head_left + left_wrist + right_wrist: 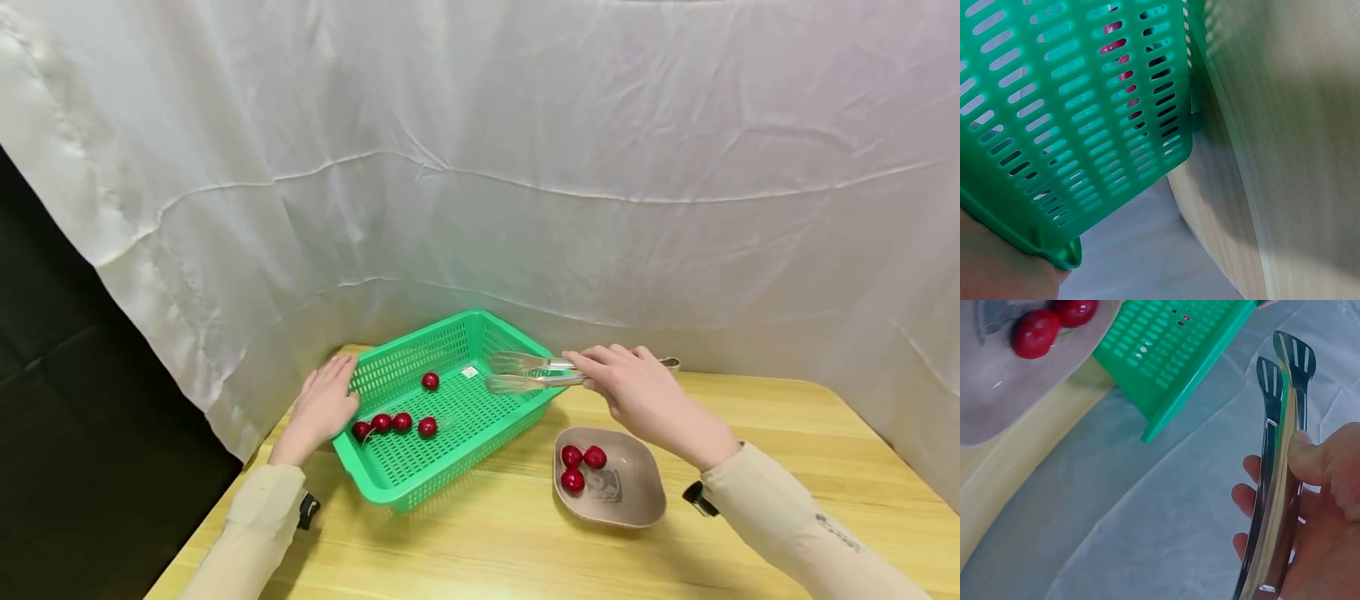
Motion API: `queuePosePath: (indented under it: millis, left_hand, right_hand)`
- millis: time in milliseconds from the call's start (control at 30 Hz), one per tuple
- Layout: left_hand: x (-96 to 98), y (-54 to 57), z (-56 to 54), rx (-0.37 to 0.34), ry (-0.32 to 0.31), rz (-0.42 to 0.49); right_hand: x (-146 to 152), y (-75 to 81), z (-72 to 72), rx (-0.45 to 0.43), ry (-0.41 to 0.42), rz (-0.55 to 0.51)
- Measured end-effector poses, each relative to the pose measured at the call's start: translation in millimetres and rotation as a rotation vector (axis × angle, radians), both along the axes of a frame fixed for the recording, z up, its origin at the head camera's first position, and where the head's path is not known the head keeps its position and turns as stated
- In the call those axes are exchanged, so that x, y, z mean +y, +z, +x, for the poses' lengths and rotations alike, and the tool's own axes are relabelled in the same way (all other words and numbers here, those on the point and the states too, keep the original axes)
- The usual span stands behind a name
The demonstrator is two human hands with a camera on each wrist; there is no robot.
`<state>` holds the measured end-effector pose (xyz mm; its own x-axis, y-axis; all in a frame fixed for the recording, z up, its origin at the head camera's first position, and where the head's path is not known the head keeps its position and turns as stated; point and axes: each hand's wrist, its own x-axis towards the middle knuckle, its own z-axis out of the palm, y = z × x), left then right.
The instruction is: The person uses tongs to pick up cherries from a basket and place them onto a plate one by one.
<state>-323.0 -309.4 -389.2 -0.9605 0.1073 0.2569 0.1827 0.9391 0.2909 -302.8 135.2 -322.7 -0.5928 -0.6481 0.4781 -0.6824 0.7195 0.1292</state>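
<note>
My left hand [324,404] holds the left rim of a green plastic basket [457,467], and in the left wrist view part of that hand shows at the rim. Several red cherries [402,422] lie in the basket, mostly toward its left end. My right hand [626,387] grips a pair of metal tongs [540,379] with slotted ends. The thumb is on one arm of the tongs and the fingers are round the other in the right wrist view. Their ends stand slightly apart, with nothing between them, over the basket's right side.
A shallow beige bowl [633,492] stands on the wooden table [480,550], right of the basket and nearer to me. Three cherries [573,480] lie in its left part. A pale cloth curtain [525,208] hangs behind the table. The table's left edge runs close to the basket.
</note>
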Motion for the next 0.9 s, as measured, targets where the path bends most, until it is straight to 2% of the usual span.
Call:
queuePosePath:
  millis: [200,367,533,900]
  left_hand:
    - [-0.9,-1.2,-3.0,0.003,0.0,-0.001]
    - [-2.0,-3.1,-3.2,0.007,0.001,-0.011]
    - [-2.0,-7.0,-2.2,0.004,0.003,-0.009]
    - [-2.5,-4.8,-3.2,0.014,0.009,-0.002]
  right_hand:
    - [-26,2.4,-15.3,-0.001,0.017,0.087]
    - [-47,2.3,-26.1,-0.078,0.018,0.13]
    - [-63,-4.9,-32.4,-0.156,0.01,0.159]
    - [-103,-11.6,-51.1,-0.238,0.018,0.222]
